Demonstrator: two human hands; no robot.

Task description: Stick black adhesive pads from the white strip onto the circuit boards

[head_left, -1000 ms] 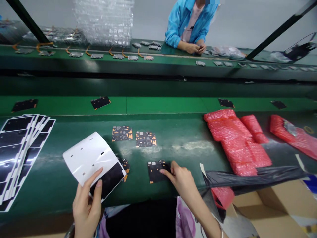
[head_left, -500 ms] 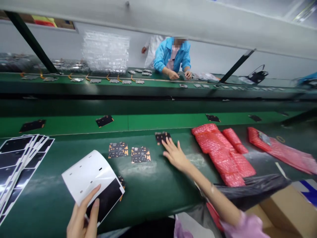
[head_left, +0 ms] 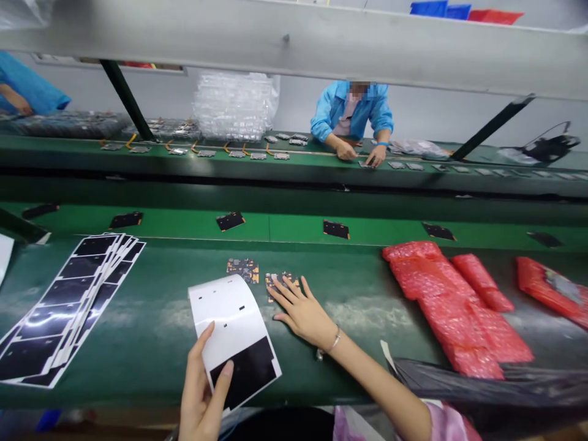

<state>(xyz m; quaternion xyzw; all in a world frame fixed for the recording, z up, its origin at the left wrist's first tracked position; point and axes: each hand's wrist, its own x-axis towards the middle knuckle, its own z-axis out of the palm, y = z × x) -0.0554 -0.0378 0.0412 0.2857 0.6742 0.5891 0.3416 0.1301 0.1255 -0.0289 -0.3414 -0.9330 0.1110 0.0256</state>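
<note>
My left hand (head_left: 206, 383) grips a curled sticker sheet (head_left: 248, 367) between thumb and fingers. The sheet has a bare white backing at its upper part and a black sticker at its lower part. My right hand (head_left: 305, 315) is open, fingers spread, with the fingertips over a dark circuit board (head_left: 271, 280) with gold patches on the green work surface. The hand covers much of that board. Just left of it lies a second circuit board (head_left: 243, 269), partly behind the sheet's upper edge.
Fanned sticker sheets (head_left: 68, 306) lie at left. Red bubble-wrap packs (head_left: 450, 306) and black plastic (head_left: 459, 376) are at right. Black-faced boards (head_left: 336, 229) sit spaced along the bright green strip (head_left: 294, 226). Across the line, a co-worker in blue (head_left: 353, 116) handles small parts.
My right hand has moved left and nearer, from a black-faced board to a gold-patched one. A black-faced board now lies on the strip beyond. The camera view has shifted left.
</note>
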